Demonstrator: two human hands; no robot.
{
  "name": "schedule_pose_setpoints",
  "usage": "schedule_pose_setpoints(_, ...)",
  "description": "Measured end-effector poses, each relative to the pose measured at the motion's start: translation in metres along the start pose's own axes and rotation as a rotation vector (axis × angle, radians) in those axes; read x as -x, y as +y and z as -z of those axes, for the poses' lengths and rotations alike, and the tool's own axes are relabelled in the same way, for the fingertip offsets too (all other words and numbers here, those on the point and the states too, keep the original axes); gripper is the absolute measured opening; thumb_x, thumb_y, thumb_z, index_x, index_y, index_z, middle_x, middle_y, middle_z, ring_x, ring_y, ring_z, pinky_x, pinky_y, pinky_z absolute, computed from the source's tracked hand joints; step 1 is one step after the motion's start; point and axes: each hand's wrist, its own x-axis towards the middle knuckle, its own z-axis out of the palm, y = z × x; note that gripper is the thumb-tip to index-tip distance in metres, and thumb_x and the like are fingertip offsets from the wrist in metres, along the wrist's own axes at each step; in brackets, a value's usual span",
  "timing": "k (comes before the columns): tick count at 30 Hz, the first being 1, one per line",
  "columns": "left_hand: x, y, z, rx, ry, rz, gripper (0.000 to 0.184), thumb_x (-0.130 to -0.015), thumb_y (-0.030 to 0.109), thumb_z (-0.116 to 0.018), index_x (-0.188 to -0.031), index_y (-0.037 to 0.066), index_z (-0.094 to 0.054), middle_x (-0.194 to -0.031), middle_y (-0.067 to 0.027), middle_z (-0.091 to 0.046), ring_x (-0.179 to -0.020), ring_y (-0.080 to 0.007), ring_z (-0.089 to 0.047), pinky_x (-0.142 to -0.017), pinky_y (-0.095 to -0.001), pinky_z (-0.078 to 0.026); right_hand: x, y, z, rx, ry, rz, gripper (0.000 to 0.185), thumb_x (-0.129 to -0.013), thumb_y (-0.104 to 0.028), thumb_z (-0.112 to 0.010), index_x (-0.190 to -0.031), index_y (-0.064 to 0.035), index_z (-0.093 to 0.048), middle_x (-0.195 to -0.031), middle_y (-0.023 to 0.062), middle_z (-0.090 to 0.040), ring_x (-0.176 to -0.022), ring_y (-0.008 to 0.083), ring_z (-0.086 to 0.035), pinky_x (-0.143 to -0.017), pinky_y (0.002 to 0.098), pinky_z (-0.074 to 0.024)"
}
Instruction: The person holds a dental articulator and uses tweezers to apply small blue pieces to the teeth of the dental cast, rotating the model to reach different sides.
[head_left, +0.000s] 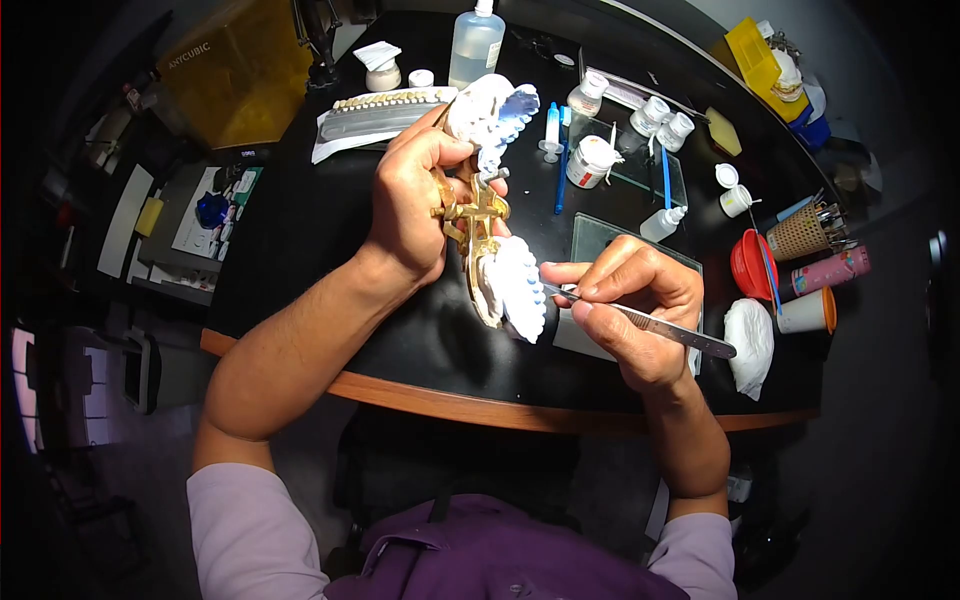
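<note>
A brass dental articulator (474, 212) is opened wide and held above the table, with my left hand (403, 205) closed around its frame. On its far end sits a white plaster cast (478, 108) with blue along the teeth. The near end carries another dental cast (519, 288), white with bluish teeth. In a pinch, my right hand (648, 305) grips a scalpel (672, 330) by its flat metal handle. The scalpel's tip points left at the edge of the near cast; bright glare hides whether it touches.
Behind stand a clear bottle (474, 50) and a strip of sample teeth (385, 118). To the right are a white jar (594, 162), a blue syringe (551, 135), a glass slab (597, 235), a red bowl (752, 265), a tool basket (798, 232) and a white lump (748, 345).
</note>
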Motion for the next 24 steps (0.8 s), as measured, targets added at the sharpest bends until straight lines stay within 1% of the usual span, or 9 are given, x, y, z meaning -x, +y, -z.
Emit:
schedule_pose_setpoints(6,-0.001,0.0,0.003,0.044,-0.008,-0.038,0.034,-0.093,0.021,-0.037,-0.115,-0.001,-0.05,-0.082,-0.0186,-0.063,-0.059,-0.0291,-0.066,-0.055,-0.0388,-0.06,0.0,0.001,0.0,-0.028,0.003,-0.002,0.007,-0.081,0.01,-0.068,-0.081,0.0029,-0.065,-0.078,0.0119,-0.063,-0.069,0.0138,-0.064,-0.092,0.0482,-0.058)
schedule_pose_setpoints(9,-0.001,0.002,0.0,0.055,0.026,-0.07,0.037,-0.088,0.018,-0.04,-0.118,0.001,-0.053,-0.086,-0.0139,-0.059,-0.068,-0.023,-0.065,-0.051,-0.0383,-0.06,0.001,0.001,0.0,-0.047,0.015,-0.027,0.008,-0.081,0.01,-0.068,-0.081,0.0029,-0.065,-0.079,0.012,-0.063,-0.07,0.0141,-0.064,-0.093,0.0482,-0.0578)
schedule_pose_setpoints(12,-0.002,0.001,0.004,0.096,-0.031,-0.094,0.039,-0.089,0.019,-0.039,-0.121,0.001,-0.051,-0.087,-0.0152,-0.061,-0.068,-0.0253,-0.066,-0.054,-0.0405,-0.06,0.001,0.0,0.001,-0.063,0.014,-0.041,0.008,-0.081,0.01,-0.067,-0.082,0.0031,-0.065,-0.08,0.0121,-0.063,-0.072,0.0154,-0.065,-0.092,0.0481,-0.0579)
schedule_pose_setpoints(15,-0.003,0.0,0.011,0.222,-0.114,-0.083,0.04,-0.09,0.021,-0.039,-0.123,0.001,-0.049,-0.087,-0.0169,-0.063,-0.068,-0.0284,-0.067,-0.057,-0.0429,-0.061,0.001,-0.001,0.0,-0.076,0.002,-0.039,0.008,-0.081,0.01,-0.068,-0.082,0.0032,-0.065,-0.081,0.0125,-0.063,-0.075,0.0184,-0.067,-0.092,0.0479,-0.0581)
schedule_pose_setpoints(16,-0.003,0.0,0.017,0.357,-0.226,-0.083,0.042,-0.094,0.024,-0.036,-0.121,-0.003,-0.051,-0.093,-0.0218,-0.065,-0.068,-0.0374,-0.068,-0.064,-0.0456,-0.06,0.001,-0.001,0.001,-0.079,-0.012,-0.027,0.008,-0.08,0.01,-0.068,-0.082,0.0033,-0.065,-0.081,0.0127,-0.063,-0.077,0.0198,-0.068,-0.092,0.0477,-0.0581)
schedule_pose_setpoints(19,-0.004,-0.003,0.02,0.387,-0.295,-0.097,0.041,-0.093,0.023,-0.037,-0.125,0.001,-0.05,-0.092,-0.0205,-0.066,-0.073,-0.0352,-0.07,-0.065,-0.0473,-0.062,0.001,-0.003,0.0,-0.081,-0.027,-0.032,0.008,-0.08,0.01,-0.068,-0.081,0.0032,-0.065,-0.081,0.0131,-0.063,-0.082,0.0239,-0.07,-0.091,0.0472,-0.0584)
schedule_pose_setpoints(20,-0.005,-0.003,0.022,0.388,-0.332,-0.116,0.042,-0.094,0.024,-0.035,-0.124,0.0,-0.052,-0.094,-0.0214,-0.066,-0.072,-0.0376,-0.07,-0.068,-0.0476,-0.061,0.001,-0.004,0.0,-0.081,-0.027,-0.04,0.008,-0.08,0.01,-0.068,-0.081,0.0031,-0.065,-0.081,0.0132,-0.063,-0.084,0.0252,-0.071,-0.091,0.047,-0.0584)
schedule_pose_setpoints(24,-0.003,0.0,0.02,0.39,-0.311,-0.098,0.043,-0.095,0.026,-0.034,-0.122,-0.001,-0.053,-0.094,-0.0215,-0.066,-0.07,-0.0381,-0.069,-0.067,-0.0468,-0.06,0.002,-0.002,0.001,-0.095,-0.041,-0.055,0.008,-0.08,0.009,-0.069,-0.079,0.0028,-0.064,-0.081,0.0134,-0.063,-0.087,0.0275,-0.072,-0.09,0.0468,-0.0586)
